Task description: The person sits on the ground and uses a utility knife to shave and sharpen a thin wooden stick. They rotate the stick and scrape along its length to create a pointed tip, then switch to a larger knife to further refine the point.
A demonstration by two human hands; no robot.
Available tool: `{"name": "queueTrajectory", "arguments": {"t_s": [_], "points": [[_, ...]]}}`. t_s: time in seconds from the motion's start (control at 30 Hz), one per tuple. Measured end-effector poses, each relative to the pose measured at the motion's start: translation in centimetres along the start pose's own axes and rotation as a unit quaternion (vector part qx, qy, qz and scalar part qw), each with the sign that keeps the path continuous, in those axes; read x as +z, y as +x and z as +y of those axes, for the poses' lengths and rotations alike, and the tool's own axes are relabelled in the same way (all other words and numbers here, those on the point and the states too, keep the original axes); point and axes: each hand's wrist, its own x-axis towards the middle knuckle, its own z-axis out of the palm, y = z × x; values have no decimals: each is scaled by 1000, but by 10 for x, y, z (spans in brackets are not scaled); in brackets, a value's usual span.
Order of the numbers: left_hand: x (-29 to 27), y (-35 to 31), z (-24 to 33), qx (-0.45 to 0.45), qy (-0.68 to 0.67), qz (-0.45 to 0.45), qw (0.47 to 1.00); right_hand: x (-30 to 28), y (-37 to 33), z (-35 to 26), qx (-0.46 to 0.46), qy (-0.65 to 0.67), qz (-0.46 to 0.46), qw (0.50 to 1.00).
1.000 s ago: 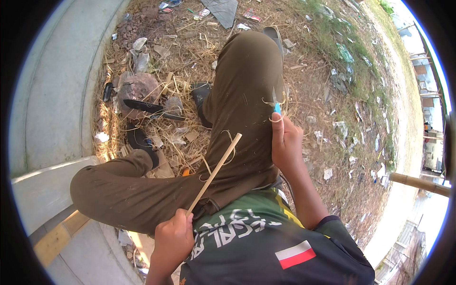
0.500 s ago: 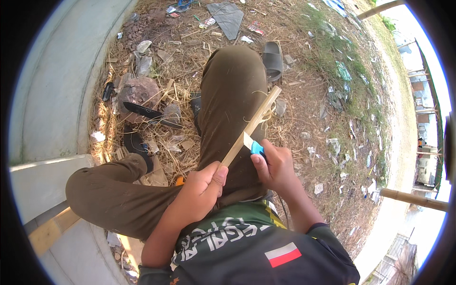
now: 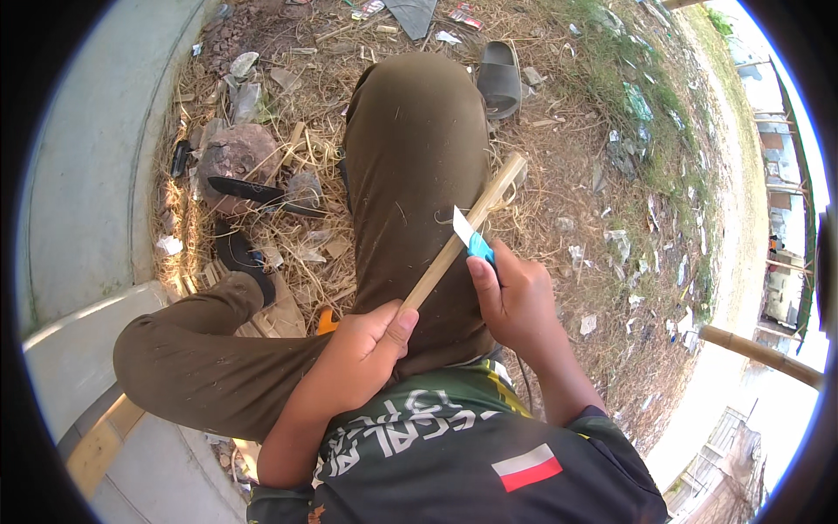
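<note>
My left hand (image 3: 367, 349) is wrapped round the lower end of a pale bamboo strip (image 3: 441, 265), which slants up and to the right across my thigh. Thin curled shavings hang near its far end. In my right hand (image 3: 519, 297) is a knife with a blue handle (image 3: 479, 250). Its bare blade (image 3: 462, 225) lies against the strip around mid-length, tip pointing up and slightly left. The fingers under the knife handle are partly hidden.
A large stone (image 3: 236, 157) with a dark machete-like blade (image 3: 244, 189) on it sits left of my legs, among straw and shavings. A grey slipper (image 3: 499, 83) lies beyond my knee. A pale wall (image 3: 105, 175) stands at the left. Something orange (image 3: 326, 321) lies by my thigh.
The knife blade has moved from lying flatter beside the strip to crossing it, turned more upright. My right hand shifted slightly right and down. The head view has tilted a little.
</note>
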Motion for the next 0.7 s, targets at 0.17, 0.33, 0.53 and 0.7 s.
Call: {"name": "queueTrajectory", "arguments": {"t_s": [0.17, 0.33, 0.53, 0.7], "points": [[-11, -17, -6, -20, -17, 5, 1000, 12, 1, 2, -34, 0, 10, 999], [-17, -38, -5, -50, 8, 13, 999, 22, 0, 5, -61, -34, 38, 997], [-14, -62, 3, -68, 63, 36, 995, 29, -5, 5, -78, -31, 70, 994], [-12, -84, 0, -91, 78, 51, 991, 27, -9, 2, -34, -27, 60, 997]]}}
